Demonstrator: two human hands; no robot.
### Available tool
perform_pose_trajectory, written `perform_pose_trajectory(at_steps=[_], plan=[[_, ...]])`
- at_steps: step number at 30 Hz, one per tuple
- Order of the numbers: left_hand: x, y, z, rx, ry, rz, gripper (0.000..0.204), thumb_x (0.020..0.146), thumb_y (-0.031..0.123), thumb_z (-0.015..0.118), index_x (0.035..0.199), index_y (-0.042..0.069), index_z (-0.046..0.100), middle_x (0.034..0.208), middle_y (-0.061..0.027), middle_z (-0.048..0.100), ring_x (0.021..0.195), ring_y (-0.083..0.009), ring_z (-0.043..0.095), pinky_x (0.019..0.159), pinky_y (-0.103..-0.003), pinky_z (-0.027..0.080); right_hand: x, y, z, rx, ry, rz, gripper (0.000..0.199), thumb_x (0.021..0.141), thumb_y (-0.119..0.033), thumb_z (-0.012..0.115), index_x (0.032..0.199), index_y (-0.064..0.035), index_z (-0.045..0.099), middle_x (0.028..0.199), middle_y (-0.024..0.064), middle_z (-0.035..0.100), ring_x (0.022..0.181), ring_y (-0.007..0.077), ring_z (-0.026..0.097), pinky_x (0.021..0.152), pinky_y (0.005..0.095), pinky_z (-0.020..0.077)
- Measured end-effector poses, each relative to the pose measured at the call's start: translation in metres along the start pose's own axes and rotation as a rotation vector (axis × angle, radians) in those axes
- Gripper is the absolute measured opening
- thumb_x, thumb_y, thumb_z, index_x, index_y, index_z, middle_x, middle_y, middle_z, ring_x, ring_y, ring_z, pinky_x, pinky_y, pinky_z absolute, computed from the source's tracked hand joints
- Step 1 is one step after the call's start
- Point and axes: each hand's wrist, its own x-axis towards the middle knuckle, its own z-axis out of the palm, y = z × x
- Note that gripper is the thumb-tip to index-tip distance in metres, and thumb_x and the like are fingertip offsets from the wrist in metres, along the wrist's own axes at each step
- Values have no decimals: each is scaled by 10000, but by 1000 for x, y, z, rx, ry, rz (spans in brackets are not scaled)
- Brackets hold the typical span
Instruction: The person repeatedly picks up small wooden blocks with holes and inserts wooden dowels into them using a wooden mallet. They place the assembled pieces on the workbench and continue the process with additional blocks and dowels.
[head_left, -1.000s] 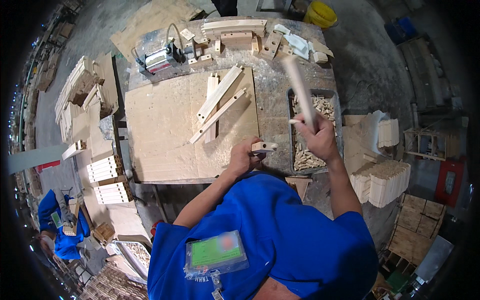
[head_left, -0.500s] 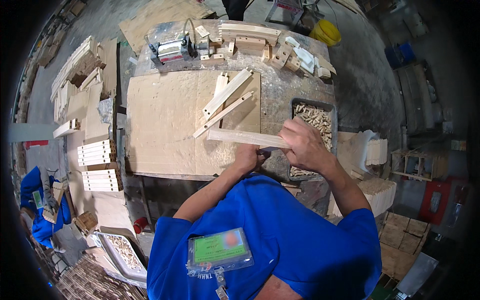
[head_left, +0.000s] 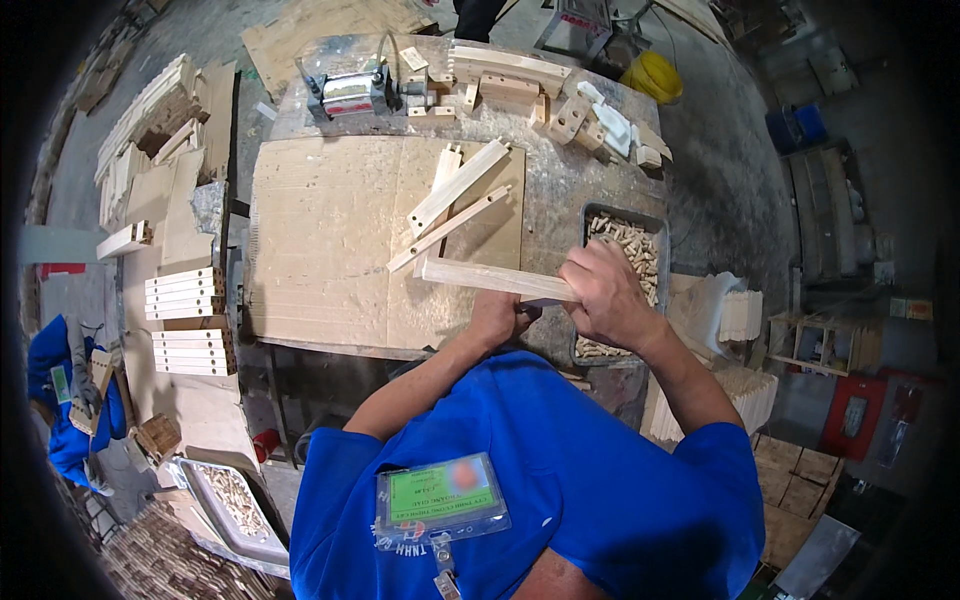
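Note:
A pale wooden bar [head_left: 490,277] is held across the near part of the table, its left end over the cardboard. My right hand [head_left: 608,292] is closed round the bar's right end, beside the dowel tray. Just below the bar, my left hand [head_left: 495,320] is curled, its fingers partly hidden behind the wood. Something dark shows at those fingertips, too little of it to name. Beyond the bar, a few wooden rails with end dowels and holes [head_left: 459,187] lie crossed on the cardboard sheet [head_left: 320,240].
To the right stands a grey tray of wooden dowels [head_left: 662,225]. A metal clamp-like device with hoses [head_left: 350,95], wood blocks [head_left: 567,118] and stacked bars [head_left: 510,68] line the far edge. Drilled bars [head_left: 190,350] are stacked at left. Another person in blue [head_left: 70,410] works far left.
The view has shifted slightly. Both hands and the wooden bar stay in nearly the same position, with the right hand still gripping the bar's end.

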Motion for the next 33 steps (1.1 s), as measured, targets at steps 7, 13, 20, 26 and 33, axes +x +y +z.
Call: perform_pose_trajectory(at_steps=[7,13,20,26,33], plan=[[4,5,-9,-98,71,-163,314,834,264,905,1065,102,768,881,-148,767,799,-312,746,725,-413,578,-2,-10,-21,208,285,106,208,918,-174,767,1074,-57,696,948,96,583,813,257,592,703,380,458],[14,10,-31,-280,271,-249,335,910,334,908,976,58,730,820,-53,745,733,-121,660,677,-324,544,-38,-38,-53,782,672,455,329,1026,-171,712,1311,-39,614,944,78,619,751,153,620,673,336,530],[14,-4,-23,-446,252,-244,299,898,288,912,978,51,750,849,-93,740,735,-191,680,684,-341,546,-64,-38,39,292,236,407,347,1029,-110,662,1343,-15,548,903,197,697,745,246,732,619,408,564],[6,-10,-26,-310,300,-213,281,910,282,904,980,54,757,845,-86,737,727,-188,670,682,-340,540,-58,-70,-22,496,615,459,270,995,-67,650,1253,8,615,945,208,713,708,289,726,610,407,569],[22,-4,-27,-262,272,-222,284,937,313,875,979,64,745,869,-116,754,729,-216,697,683,-355,550,-62,-46,46,217,105,609,329,1006,-180,713,1284,-28,627,936,253,730,759,450,740,668,523,594]])
